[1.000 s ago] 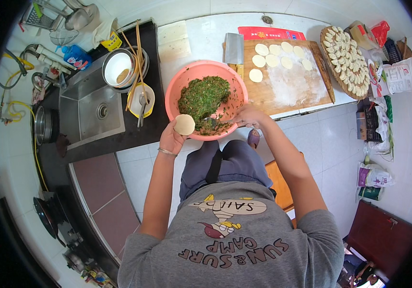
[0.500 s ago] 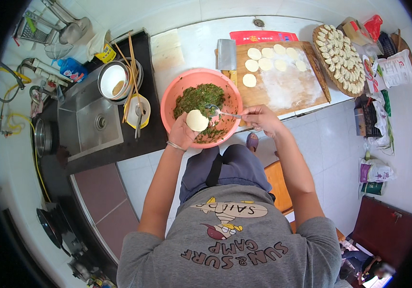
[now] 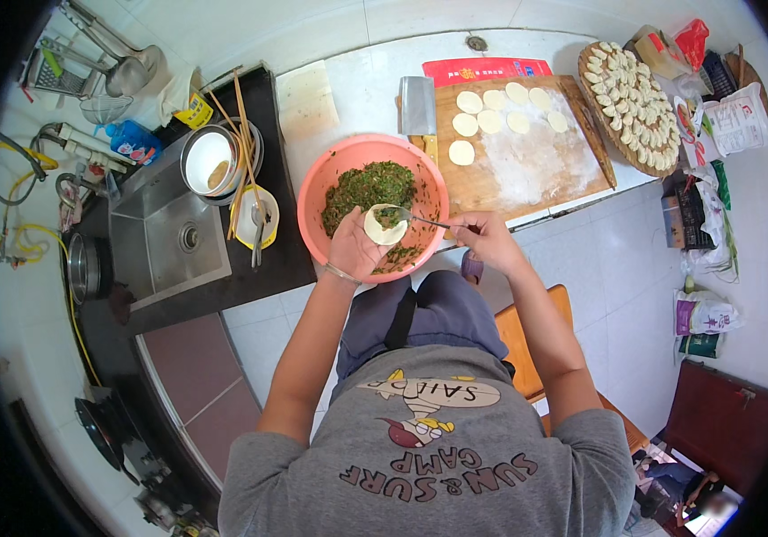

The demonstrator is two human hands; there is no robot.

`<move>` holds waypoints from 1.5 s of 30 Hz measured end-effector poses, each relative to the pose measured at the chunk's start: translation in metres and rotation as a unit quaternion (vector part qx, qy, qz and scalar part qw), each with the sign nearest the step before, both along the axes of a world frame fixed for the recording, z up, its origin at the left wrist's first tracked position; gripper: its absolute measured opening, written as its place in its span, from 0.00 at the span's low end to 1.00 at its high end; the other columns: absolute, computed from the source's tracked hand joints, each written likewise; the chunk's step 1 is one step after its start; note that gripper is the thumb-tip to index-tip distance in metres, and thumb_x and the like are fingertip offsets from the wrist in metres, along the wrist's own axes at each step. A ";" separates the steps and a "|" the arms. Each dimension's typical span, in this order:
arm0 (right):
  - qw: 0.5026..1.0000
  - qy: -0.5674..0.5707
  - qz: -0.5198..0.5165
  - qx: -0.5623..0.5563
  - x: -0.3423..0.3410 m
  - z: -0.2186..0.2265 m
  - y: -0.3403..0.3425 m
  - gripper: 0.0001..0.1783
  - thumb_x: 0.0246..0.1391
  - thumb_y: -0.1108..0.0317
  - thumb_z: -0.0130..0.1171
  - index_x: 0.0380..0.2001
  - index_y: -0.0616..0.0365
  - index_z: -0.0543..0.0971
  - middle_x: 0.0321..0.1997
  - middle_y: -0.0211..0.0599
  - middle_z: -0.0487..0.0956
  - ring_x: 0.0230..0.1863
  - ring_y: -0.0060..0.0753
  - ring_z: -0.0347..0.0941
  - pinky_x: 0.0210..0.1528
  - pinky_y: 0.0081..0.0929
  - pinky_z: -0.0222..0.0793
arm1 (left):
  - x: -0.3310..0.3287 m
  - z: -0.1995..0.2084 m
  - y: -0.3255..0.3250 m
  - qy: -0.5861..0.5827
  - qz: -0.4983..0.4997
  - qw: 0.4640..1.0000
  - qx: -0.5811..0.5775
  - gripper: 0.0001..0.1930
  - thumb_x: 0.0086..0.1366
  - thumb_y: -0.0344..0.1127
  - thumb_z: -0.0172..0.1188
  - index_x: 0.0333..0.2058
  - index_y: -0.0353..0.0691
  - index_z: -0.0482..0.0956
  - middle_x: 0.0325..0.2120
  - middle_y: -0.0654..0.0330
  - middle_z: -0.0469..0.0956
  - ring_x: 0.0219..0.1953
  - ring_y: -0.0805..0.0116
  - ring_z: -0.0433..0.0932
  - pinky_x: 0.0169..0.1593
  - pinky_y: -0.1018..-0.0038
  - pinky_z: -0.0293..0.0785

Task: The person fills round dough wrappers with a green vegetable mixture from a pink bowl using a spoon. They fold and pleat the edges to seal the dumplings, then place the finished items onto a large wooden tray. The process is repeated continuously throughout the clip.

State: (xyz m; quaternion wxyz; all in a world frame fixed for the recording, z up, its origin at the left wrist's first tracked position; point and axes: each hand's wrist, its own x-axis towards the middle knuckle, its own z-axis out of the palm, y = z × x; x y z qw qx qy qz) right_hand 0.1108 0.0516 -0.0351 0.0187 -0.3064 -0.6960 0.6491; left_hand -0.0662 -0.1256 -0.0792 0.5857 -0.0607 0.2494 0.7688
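Dumpling wrapper (image 3: 385,225): round, pale, lying in the cupped left hand (image 3: 354,246) just above centre frame, over the near rim of the pink bowl (image 3: 330,174). A dab of green filling sits on it; how much is too small to tell.

Spoon (image 3: 420,217): metal, tip touching the wrapper's upper right edge. Its handle vanishes into the right hand (image 3: 486,240), fingers closed around it.

Green chopped filling (image 3: 368,185): heaped in the bowl's upper half, smears near the lower rim partly hidden by the left hand.

Wooden board (image 3: 536,166): right of the bowl, floured, carrying more round wrappers (image 3: 494,110). A cleaver (image 3: 418,109) lies at its left edge, the handle partly hidden behind the bowl.

Round tray of finished dumplings (image 3: 636,106): upper right, bent by the lens; bags beyond it are hard to make out.

Sink (image 3: 172,237): left of frame, with a metal pot (image 3: 208,159) and chopsticks (image 3: 242,121) beside it.
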 end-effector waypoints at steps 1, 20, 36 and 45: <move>1.000 -0.007 -0.002 0.005 0.001 0.003 -0.003 0.08 0.54 0.74 0.55 0.35 0.64 0.81 0.22 0.28 0.75 0.24 0.15 0.67 0.28 0.17 0.63 | 0.000 -0.002 0.000 0.001 -0.003 1.000 0.000 0.26 0.71 0.46 0.33 0.57 0.29 0.59 0.55 0.46 0.66 0.58 0.54 0.67 0.61 0.59 0.64; 0.919 0.191 0.086 0.332 0.024 -0.034 0.000 0.19 0.43 0.83 0.54 0.40 0.57 0.81 0.27 0.38 0.73 0.29 0.39 0.71 0.32 0.30 0.68 | 0.003 0.025 0.008 -0.053 -0.043 0.997 -0.037 0.30 0.70 0.47 0.30 0.57 0.21 0.56 0.55 0.40 0.65 0.57 0.50 0.66 0.63 0.60 0.60; 0.945 0.045 0.062 0.317 0.007 -0.025 0.004 0.09 0.49 0.75 0.53 0.33 0.62 0.80 0.32 0.44 0.80 0.33 0.44 0.76 0.35 0.36 0.71 | -0.024 -0.014 -0.035 -0.024 0.067 0.991 -0.113 0.22 0.70 0.44 0.37 0.56 0.39 0.63 0.53 0.53 0.69 0.55 0.55 0.68 0.58 0.54 0.65; 0.811 -0.171 0.260 0.496 -0.051 -0.062 -0.042 0.06 0.43 0.72 0.54 0.25 0.56 0.81 0.29 0.44 0.81 0.33 0.43 0.79 0.34 0.38 0.75 | -0.017 -0.015 -0.057 0.011 0.087 0.985 -0.151 0.22 0.70 0.45 0.37 0.55 0.37 0.62 0.51 0.54 0.70 0.53 0.56 0.71 0.54 0.55 0.69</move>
